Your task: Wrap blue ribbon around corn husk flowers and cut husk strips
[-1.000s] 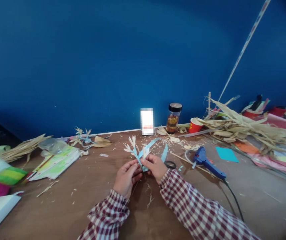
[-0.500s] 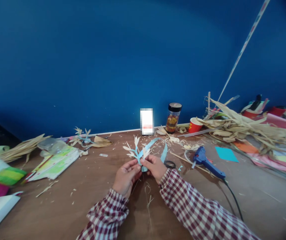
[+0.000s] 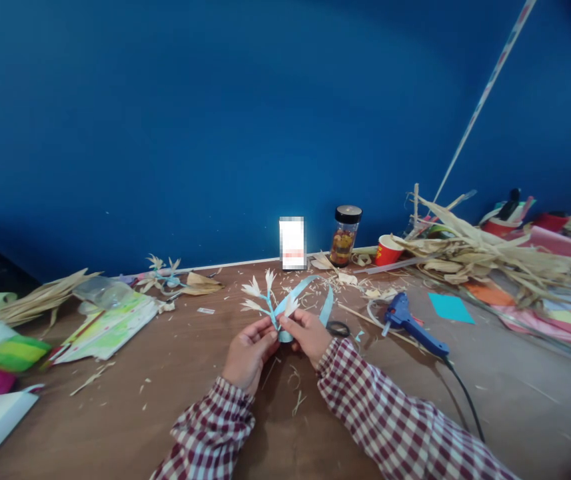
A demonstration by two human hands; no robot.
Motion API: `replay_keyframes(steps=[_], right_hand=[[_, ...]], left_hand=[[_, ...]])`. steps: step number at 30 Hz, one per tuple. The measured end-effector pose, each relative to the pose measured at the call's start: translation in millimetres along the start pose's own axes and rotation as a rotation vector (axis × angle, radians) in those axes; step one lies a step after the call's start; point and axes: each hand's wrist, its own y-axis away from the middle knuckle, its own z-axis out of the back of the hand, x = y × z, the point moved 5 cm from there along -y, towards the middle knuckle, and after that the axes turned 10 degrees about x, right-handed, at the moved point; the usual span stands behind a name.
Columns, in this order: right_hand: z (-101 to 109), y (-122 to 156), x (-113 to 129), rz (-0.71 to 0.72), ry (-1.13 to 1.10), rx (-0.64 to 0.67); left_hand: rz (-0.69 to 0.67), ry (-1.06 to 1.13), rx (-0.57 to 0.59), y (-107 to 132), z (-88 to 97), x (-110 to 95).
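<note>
A sprig of pale husk flowers [image 3: 268, 305] on a light blue wrapped stem stands between my two hands, its blossoms fanned up and to the left. My left hand [image 3: 246, 353] pinches the lower stem between thumb and fingers. Close against it, my right hand [image 3: 311, 335] is closed with thumb and fingertips at the base of one pale flower [image 3: 290, 307] and the light blue paper strip [image 3: 299, 291]. That strip loops up behind the right hand and comes down on its far side. A curled blue piece shows below the fingertips. Black scissor handles [image 3: 338, 329] lie partly hidden beside my right wrist.
A blue glue gun [image 3: 412, 323] with its cord lies to the right, near a turquoise paper square [image 3: 451, 308]. Dried corn husks [image 3: 485, 257] pile up at the back right. A lidded jar [image 3: 345, 237] and red paper cup [image 3: 389, 251] stand along the wall. Another flower sprig [image 3: 165, 272] lies back left.
The sprig has leaned a little to the left, its blossoms turned slightly. Both hands keep their grip in nearly the same place.
</note>
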Motion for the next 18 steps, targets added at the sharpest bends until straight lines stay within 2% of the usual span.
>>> replay_keyframes(steps=[12, 18], right_hand=[[0.2, 6.1, 17.4, 0.012, 0.096, -0.034], [-2.6, 5.0, 16.2, 0.019, 0.081, 0.011]], left_hand=[[0.07, -0.1, -0.007, 2.5, -1.3, 0.8], [0.055, -0.079, -0.014, 0.8, -0.2, -0.8]])
